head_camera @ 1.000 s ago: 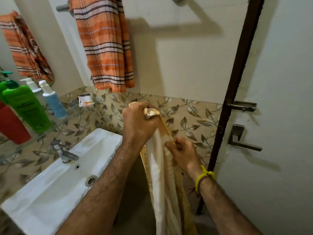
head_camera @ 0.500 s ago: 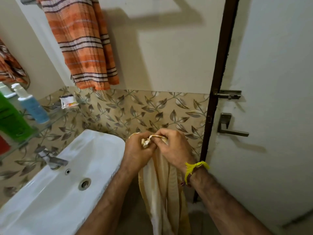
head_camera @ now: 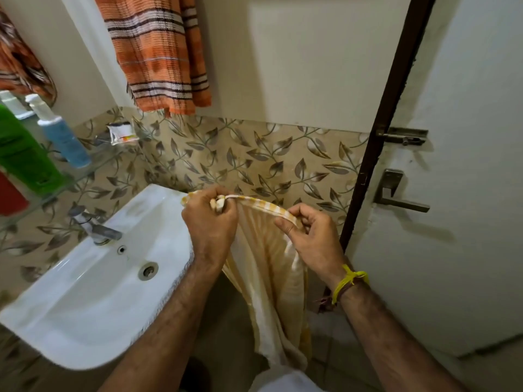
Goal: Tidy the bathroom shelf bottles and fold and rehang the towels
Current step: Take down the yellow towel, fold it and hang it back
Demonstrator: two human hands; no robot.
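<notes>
Hands have parted; left hand and right hand pinch yellow towel.

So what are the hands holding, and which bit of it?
Both hold the yellow and white towel by its top edge: the left hand grips a bunched corner, and the right hand pinches the edge further along. The rest hangs down.

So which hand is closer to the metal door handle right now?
Right. The right hand, pinching the hem of the yellow-and-white striped towel, sits just left of and below the metal door handle. The left hand grips the towel's other end, farther left by the white sink.
</notes>
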